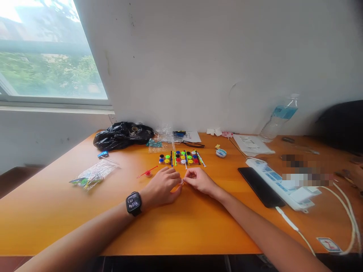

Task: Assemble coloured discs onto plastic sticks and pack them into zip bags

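Observation:
My left hand (162, 187), with a black watch on its wrist, has its fingers curled and thumb forward at a small white piece (182, 182). Thumb and fingertips of my right hand (200, 181) are pinched at the same piece, which the fingers mostly hide. Just left of my left hand lies a red round piece (148, 173) with a thin red stick (154, 167). Beyond both hands, small round pieces (167, 161) in black, blue, green, yellow, red and white stand in rows, with several thin coloured sticks (186, 160) among them.
At left lies a clear bag (95, 174) with coloured parts; behind it is a black plastic bag (121, 136). On the right are a phone (259, 187), a power strip (279, 181), white cables (353, 219) and a tilted water bottle (279, 117). A small round container (221, 153) sits beyond my right hand.

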Available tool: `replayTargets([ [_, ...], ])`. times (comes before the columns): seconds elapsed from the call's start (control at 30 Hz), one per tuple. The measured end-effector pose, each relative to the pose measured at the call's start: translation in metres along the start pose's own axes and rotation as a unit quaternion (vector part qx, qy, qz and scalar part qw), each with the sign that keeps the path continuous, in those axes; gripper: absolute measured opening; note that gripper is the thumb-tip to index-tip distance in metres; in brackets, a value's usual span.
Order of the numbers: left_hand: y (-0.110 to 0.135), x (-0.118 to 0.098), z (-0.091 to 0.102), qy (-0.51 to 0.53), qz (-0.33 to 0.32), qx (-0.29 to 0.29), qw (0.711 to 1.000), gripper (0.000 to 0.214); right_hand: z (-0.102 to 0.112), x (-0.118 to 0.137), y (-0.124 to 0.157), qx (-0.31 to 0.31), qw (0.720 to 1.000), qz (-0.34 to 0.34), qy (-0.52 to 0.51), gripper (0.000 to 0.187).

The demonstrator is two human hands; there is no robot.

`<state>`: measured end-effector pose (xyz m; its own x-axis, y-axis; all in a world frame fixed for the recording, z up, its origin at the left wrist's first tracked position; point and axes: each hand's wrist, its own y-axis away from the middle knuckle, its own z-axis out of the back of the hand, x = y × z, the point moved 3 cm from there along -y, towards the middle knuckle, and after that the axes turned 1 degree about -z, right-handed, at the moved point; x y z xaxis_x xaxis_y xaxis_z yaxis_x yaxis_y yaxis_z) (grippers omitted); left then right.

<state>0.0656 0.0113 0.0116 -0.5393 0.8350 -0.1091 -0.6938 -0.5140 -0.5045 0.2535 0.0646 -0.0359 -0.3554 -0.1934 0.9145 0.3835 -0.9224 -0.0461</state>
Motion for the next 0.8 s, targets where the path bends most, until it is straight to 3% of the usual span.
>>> replayTargets([
  [0.47, -0.003, -0.004, -0.003, -0.026, -0.002, 0.059, 0.998, 0.008, -0.001, -0.004, -0.004, 0.014, 1.0, 0.006, 0.013, 0.02],
  [0.67, 0.001, 0.0, -0.004, -0.008, 0.032, 0.028, 0.999, 0.005, 0.003, 0.008, 0.003, -0.002, 0.999, 0.026, 0.035, 0.024],
  [0.8, 0.003, 0.001, 0.003, -0.002, 0.068, -0.013, 0.998, 0.018, 0.012, 0.02, 0.007, -0.034, 0.998, 0.044, 0.023, 0.032],
])
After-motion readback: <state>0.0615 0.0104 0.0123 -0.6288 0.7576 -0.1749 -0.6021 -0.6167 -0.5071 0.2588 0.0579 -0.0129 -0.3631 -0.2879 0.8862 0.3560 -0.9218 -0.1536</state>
